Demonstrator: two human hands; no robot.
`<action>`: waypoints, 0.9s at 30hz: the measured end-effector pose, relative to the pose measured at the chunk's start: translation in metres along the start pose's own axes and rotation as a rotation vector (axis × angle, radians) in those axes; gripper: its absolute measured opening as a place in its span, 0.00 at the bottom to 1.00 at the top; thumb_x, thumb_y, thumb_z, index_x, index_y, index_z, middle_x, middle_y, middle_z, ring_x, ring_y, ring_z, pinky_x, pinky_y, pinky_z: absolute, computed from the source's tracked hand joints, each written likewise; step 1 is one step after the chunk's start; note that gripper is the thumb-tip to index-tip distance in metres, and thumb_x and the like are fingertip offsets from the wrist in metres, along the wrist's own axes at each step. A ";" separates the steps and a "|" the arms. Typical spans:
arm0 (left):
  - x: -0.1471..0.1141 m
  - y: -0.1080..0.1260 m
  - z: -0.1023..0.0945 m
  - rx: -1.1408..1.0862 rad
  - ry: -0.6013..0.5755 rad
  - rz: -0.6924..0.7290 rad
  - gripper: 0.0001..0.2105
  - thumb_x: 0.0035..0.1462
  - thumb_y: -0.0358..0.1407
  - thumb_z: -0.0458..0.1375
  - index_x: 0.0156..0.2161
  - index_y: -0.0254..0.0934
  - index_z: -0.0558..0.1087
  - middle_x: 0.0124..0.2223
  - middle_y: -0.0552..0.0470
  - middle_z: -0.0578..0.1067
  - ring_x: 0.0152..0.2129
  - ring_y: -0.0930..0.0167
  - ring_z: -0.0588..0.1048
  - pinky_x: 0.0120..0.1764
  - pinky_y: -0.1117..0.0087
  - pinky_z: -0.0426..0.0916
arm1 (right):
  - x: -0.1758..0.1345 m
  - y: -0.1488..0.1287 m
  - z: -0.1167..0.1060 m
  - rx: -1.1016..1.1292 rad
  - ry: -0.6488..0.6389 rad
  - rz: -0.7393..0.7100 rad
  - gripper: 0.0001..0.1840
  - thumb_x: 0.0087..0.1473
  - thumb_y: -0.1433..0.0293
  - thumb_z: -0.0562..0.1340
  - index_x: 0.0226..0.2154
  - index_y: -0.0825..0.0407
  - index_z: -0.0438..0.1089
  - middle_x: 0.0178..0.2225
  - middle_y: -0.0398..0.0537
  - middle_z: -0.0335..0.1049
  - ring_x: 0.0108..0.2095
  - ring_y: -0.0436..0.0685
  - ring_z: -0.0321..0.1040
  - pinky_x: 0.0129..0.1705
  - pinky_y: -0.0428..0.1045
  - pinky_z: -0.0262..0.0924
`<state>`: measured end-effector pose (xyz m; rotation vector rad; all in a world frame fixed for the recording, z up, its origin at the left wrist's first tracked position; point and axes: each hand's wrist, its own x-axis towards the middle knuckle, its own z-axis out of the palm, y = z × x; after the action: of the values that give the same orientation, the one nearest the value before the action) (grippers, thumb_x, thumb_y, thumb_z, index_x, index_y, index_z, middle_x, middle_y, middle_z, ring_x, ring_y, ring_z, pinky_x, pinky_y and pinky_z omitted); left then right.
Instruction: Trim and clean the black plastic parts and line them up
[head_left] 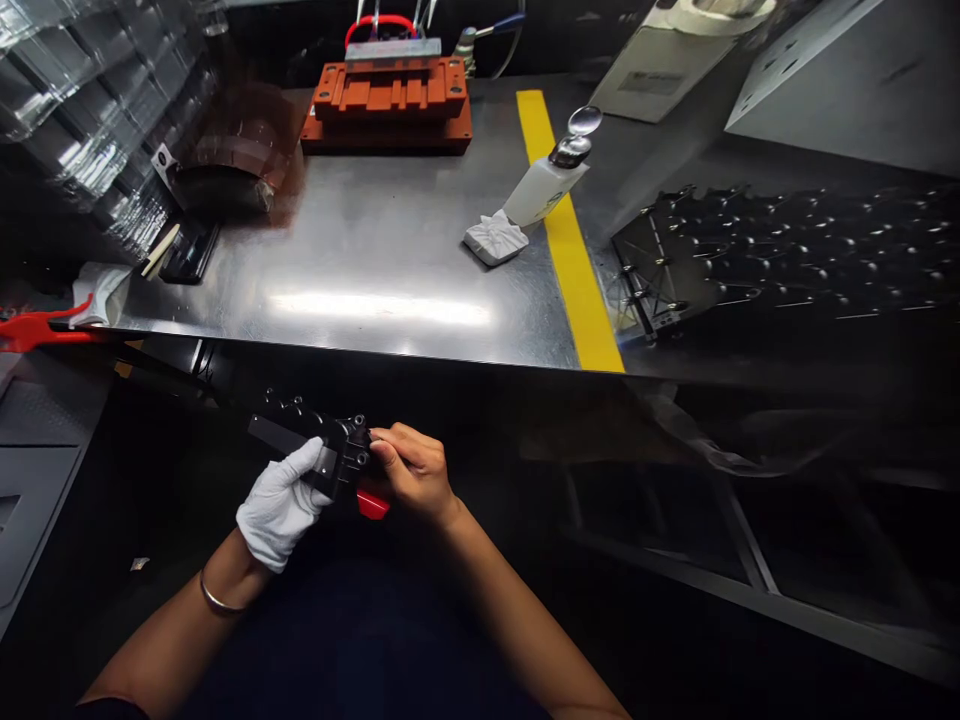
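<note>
In front of my body, below the table edge, my left hand (277, 505) in a white glove is closed around a black moulded plastic part (346, 455) with several round bosses along its side. The part is tilted, with the thumb lying across its upper face. At its right end, the bare fingers of my right hand (416, 465) are pinched together against the part. Whatever sits between those fingertips is hidden. A small red piece (373, 504) shows just under the part, beside my right hand; I cannot tell what it belongs to.
On the metal table (360, 240) stand an orange-red fixture (386, 100), a white pump bottle (541, 192) and a folded white cloth (496, 238). Yellow tape (574, 270) crosses the tabletop. Several black parts (795, 250) lie right; clear trays (82, 110) are stacked left.
</note>
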<state>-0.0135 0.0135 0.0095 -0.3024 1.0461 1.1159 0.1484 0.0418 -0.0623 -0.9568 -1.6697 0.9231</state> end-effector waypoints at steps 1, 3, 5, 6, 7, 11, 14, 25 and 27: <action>0.001 0.001 -0.001 0.010 0.006 0.002 0.13 0.61 0.22 0.50 0.33 0.28 0.77 0.30 0.46 0.81 0.25 0.73 0.80 0.31 0.80 0.75 | -0.001 0.000 0.004 0.006 0.008 0.020 0.15 0.60 0.64 0.56 0.36 0.53 0.77 0.24 0.49 0.72 0.23 0.52 0.65 0.27 0.48 0.62; 0.002 0.002 -0.003 0.017 0.020 0.001 0.14 0.61 0.23 0.49 0.33 0.28 0.77 0.30 0.47 0.81 0.25 0.74 0.80 0.30 0.80 0.75 | -0.002 0.005 0.013 0.028 0.019 0.073 0.17 0.60 0.62 0.56 0.34 0.53 0.78 0.24 0.49 0.72 0.23 0.52 0.64 0.27 0.48 0.62; -0.001 0.002 -0.008 0.027 0.030 -0.024 0.15 0.61 0.23 0.48 0.32 0.30 0.77 0.29 0.48 0.81 0.25 0.74 0.80 0.30 0.80 0.75 | -0.001 0.014 0.019 0.053 0.065 0.190 0.19 0.59 0.59 0.57 0.32 0.53 0.78 0.23 0.48 0.72 0.23 0.52 0.64 0.27 0.48 0.62; -0.003 0.001 -0.011 0.041 0.017 -0.027 0.14 0.60 0.22 0.50 0.32 0.31 0.77 0.29 0.49 0.81 0.26 0.74 0.80 0.32 0.80 0.75 | 0.000 0.020 0.020 0.060 0.101 0.261 0.21 0.58 0.56 0.56 0.31 0.54 0.78 0.22 0.48 0.71 0.23 0.52 0.65 0.27 0.48 0.62; -0.006 0.000 -0.015 0.067 -0.010 -0.027 0.12 0.58 0.21 0.52 0.32 0.31 0.77 0.30 0.50 0.81 0.27 0.73 0.80 0.35 0.79 0.75 | 0.001 0.025 0.020 0.061 0.138 0.326 0.24 0.58 0.54 0.56 0.30 0.54 0.78 0.21 0.47 0.70 0.23 0.52 0.65 0.27 0.48 0.62; -0.014 -0.004 -0.022 0.240 -0.123 0.171 0.10 0.46 0.26 0.65 0.37 0.34 0.78 0.32 0.51 0.81 0.33 0.66 0.80 0.41 0.69 0.74 | -0.001 0.025 0.008 0.074 0.143 0.397 0.25 0.58 0.52 0.55 0.30 0.54 0.78 0.21 0.46 0.69 0.24 0.52 0.65 0.25 0.47 0.60; -0.008 -0.002 -0.020 0.344 -0.039 0.381 0.11 0.40 0.28 0.69 0.33 0.36 0.79 0.31 0.53 0.81 0.30 0.69 0.79 0.38 0.72 0.74 | -0.005 0.000 -0.003 0.128 -0.047 0.295 0.20 0.59 0.57 0.57 0.32 0.53 0.78 0.22 0.46 0.69 0.23 0.50 0.64 0.25 0.46 0.59; 0.001 -0.001 -0.030 0.571 0.049 0.597 0.12 0.37 0.36 0.71 0.30 0.35 0.78 0.33 0.51 0.81 0.32 0.67 0.78 0.42 0.68 0.72 | 0.005 -0.031 -0.015 0.202 -0.328 0.249 0.21 0.61 0.59 0.56 0.26 0.55 0.75 0.21 0.44 0.65 0.22 0.48 0.60 0.25 0.45 0.54; 0.002 -0.001 -0.030 0.597 0.067 0.626 0.11 0.36 0.35 0.72 0.29 0.36 0.78 0.31 0.52 0.80 0.32 0.67 0.78 0.42 0.69 0.72 | 0.007 -0.030 -0.016 0.221 -0.362 0.276 0.21 0.60 0.59 0.56 0.25 0.55 0.75 0.20 0.44 0.64 0.22 0.48 0.60 0.25 0.45 0.54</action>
<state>-0.0284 -0.0058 -0.0073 0.5013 1.5309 1.2763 0.1572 0.0380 -0.0293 -0.9211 -1.7078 1.5064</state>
